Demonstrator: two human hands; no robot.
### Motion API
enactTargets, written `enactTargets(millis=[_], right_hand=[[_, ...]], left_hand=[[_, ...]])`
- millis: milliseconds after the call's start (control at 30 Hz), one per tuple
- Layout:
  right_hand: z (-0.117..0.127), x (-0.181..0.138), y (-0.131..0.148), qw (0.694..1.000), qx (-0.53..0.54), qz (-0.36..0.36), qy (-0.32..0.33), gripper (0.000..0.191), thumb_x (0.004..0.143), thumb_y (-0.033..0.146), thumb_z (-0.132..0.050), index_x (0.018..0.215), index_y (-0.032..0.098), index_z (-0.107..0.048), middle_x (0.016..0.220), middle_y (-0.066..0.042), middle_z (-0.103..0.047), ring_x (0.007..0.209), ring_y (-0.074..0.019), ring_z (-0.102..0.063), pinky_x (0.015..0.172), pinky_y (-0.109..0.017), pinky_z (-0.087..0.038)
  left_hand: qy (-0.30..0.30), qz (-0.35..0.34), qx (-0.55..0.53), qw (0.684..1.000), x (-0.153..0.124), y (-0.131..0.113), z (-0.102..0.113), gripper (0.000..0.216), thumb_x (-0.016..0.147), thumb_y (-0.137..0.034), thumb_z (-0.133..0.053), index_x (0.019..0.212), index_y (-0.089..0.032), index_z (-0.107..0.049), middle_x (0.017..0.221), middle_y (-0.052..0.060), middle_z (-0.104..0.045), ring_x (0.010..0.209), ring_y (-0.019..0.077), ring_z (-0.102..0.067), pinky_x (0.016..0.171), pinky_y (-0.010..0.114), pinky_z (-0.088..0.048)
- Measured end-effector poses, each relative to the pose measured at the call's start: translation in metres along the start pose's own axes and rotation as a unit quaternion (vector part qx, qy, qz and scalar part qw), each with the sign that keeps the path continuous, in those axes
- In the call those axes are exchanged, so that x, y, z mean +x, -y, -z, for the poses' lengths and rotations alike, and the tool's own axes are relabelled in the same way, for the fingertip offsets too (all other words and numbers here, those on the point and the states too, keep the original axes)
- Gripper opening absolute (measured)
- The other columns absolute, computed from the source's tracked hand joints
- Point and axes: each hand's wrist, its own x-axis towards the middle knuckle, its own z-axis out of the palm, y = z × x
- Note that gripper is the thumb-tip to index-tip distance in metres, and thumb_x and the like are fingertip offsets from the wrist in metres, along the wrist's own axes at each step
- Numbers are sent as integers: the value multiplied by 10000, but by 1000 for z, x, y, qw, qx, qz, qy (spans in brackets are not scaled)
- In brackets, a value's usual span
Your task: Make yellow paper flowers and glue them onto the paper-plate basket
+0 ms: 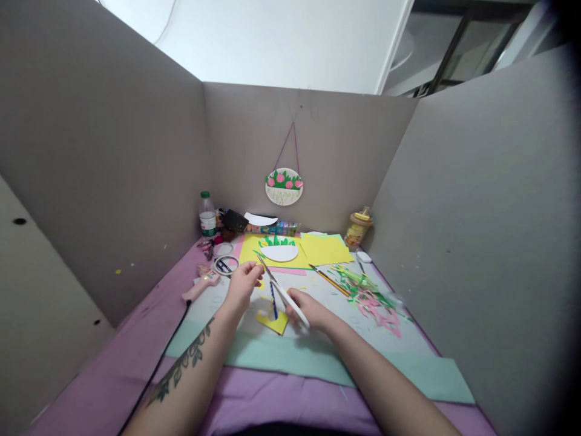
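The left hand (244,281) is angling inward from a tattooed forearm, its thumb and fingertips closing in a narrow pinch on what is looking like a small yellow bit (260,267). The right hand (314,310) is coming in from the opposite side, slightly nearer the body, its fingers curling through the smooth white handles of the scissors (290,300); their thin metal blades are slanting away and leftward, the tips pointing just beside the left fingertips. Between the hands a slim blue pen (273,300) is lying, and below it a flat yellow scrap (278,323) with curved cut-outs is resting. Beyond both hands a smooth white half-disc (280,253) is lying on yellow paper, pointed green leaves (276,241) fanning from its straight edge. Right of the right hand, a slender pencil (330,280) is lying beside a loose tangle of thin green and pink strips (374,300). Left of the left hand, a ring-shaped tape roll (226,265) and a pink glue gun (202,287) with a black cable are lying. Nearer the body than the hands, a flat mint band (254,356) is crossing the worktop's wrinkled purple cloth (104,369).
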Motion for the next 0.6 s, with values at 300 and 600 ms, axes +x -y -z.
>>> enactTargets(millis=[300,600], right_hand=[[4,3,-5,1000,-6,-5,6,143,621,180,-523,728,191,-428,602,58,-518,511,-83,-463,467,-183,-334],[8,2,-3,1000,-13,-13,11,152,610,184,-535,721,192,-432,602,59,-532,499,-82,-464,455,-182,-331]], left_hand=[[15,-2,4,1000,1,2,2,185,617,-317,-618,568,-159,-535,548,-29,-495,507,87,-443,467,192,-352],[24,2,4,1000,1,1,3,180,630,-310,-617,570,-155,-545,544,-29,-502,496,80,-439,471,191,-358]])
